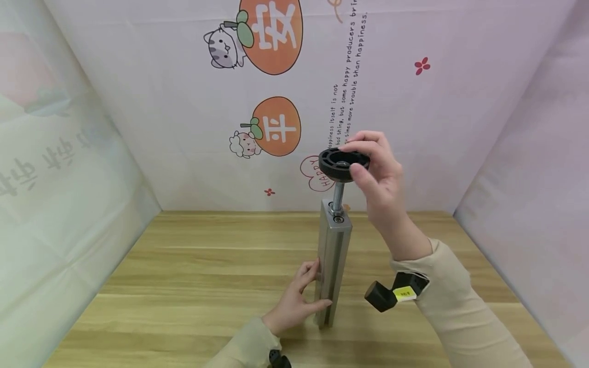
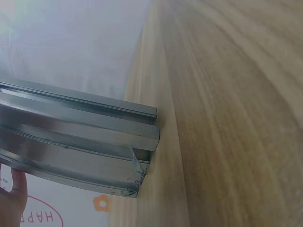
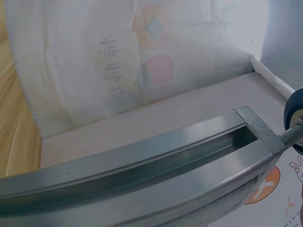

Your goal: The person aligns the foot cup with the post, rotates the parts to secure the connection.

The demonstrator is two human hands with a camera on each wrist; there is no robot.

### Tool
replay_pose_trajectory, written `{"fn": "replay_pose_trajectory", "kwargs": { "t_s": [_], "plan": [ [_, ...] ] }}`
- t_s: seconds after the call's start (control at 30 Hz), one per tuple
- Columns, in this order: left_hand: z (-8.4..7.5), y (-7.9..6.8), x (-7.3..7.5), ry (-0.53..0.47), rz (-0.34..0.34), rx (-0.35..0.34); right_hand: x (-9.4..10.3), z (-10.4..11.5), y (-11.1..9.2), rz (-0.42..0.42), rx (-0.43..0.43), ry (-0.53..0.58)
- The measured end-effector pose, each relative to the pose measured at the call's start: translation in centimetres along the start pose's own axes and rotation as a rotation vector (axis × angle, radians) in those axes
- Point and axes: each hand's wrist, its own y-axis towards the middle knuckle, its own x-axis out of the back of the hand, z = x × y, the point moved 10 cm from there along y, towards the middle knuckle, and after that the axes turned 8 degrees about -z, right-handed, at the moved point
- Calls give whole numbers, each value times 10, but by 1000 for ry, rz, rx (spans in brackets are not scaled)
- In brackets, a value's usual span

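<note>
An aluminium profile (image 1: 329,266) with slots along its sides stands upright on the wooden table. From its top end rises a threaded rod (image 1: 338,196), which carries a round black levelling foot (image 1: 327,166). My left hand (image 1: 294,301) grips the lower part of the profile, thumb on one side and fingers on the other. Up at the foot, my right hand (image 1: 384,179) pinches the rim between thumb and fingers. The right wrist view shows the profile's end plate (image 3: 260,130) with the rod coming out of it; the foot is partly cut off there.
The wooden tabletop (image 1: 198,266) spreads around the profile. A white printed cloth (image 1: 184,128) with orange fruit drawings hangs behind, and pale cloth walls (image 1: 520,128) stand at both sides. Each wrist carries a black camera (image 1: 382,296).
</note>
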Motion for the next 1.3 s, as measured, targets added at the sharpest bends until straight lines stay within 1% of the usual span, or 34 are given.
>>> {"fn": "replay_pose_trajectory", "kwargs": {
  "t_s": [0.1, 0.17, 0.23, 0.33, 0.4, 0.47, 0.57, 0.67, 0.8, 0.9, 1.0, 1.07, 1.13, 1.2, 1.3],
  "plan": [
    [-1, 0, 0, 1, -4, -3, 1, -8, -1, 1, -63, 168],
    [-2, 0, 0, 5, -2, 4, -1, -14, -2, 39, -125, 284],
    [-4, 1, 1, 4, -1, 10, -7, -21, -3, 113, -198, 394],
    [-2, 1, 1, -10, -3, 21, -18, -30, -7, 246, -310, 540],
    [-1, 1, 1, -18, -5, 18, -24, -34, -11, 314, -369, 603],
    [0, 2, 2, -21, -6, 11, -28, -38, -14, 348, -431, 654],
    [-1, 2, 2, -12, 1, 3, -31, -43, -16, 359, -504, 697],
    [-1, 2, 2, -11, 7, 8, -34, -45, -16, 354, -567, 788],
    [0, 1, 2, -19, 12, 22, -40, -41, -15, 368, -612, 987],
    [2, -1, 1, -29, 11, 29, -43, -37, -13, 374, -630, 1130],
    [2, -1, 1, -36, 5, 26, -45, -34, -9, 359, -641, 1227],
    [1, -1, 2, -40, -1, 18, -45, -32, -6, 356, -640, 1263],
    [0, -1, 2, -41, -5, 8, -46, -30, -6, 375, -629, 1278],
    [0, -1, 2, -41, -7, -2, -47, -28, -6, 404, -610, 1275],
    [0, 0, 2, -39, -5, -3, -48, -26, -7, 435, -578, 1239]
  ]
}}
